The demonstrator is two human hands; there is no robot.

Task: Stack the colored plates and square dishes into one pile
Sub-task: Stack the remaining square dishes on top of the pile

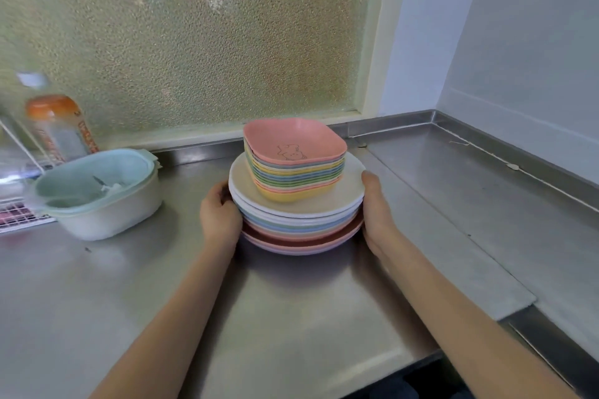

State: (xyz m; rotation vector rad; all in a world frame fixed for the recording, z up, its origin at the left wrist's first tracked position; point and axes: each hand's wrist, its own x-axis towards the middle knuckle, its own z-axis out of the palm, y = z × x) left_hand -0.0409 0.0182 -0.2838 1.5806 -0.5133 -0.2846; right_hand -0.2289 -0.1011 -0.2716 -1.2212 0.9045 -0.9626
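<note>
One pile stands on the steel counter (291, 317). Its lower part is a stack of round plates (301, 223) in white, blue, green, pink and dark red. On top sits a nested stack of square dishes (293, 168), the uppermost pink with a small cartoon drawing, the lowest yellow. My left hand (218, 215) grips the left edge of the round plates, fingers curled under the rim. My right hand (377, 210) presses flat against the right edge, thumb at the top plate's rim. The plate stack's base looks to rest on the counter.
A pale green and white lidded container (100, 191) sits to the left. Behind it stand a bottle with an orange cap (60, 129) and a wire rack (19, 214). A frosted window is behind the pile. The counter's raised rim runs along the right wall.
</note>
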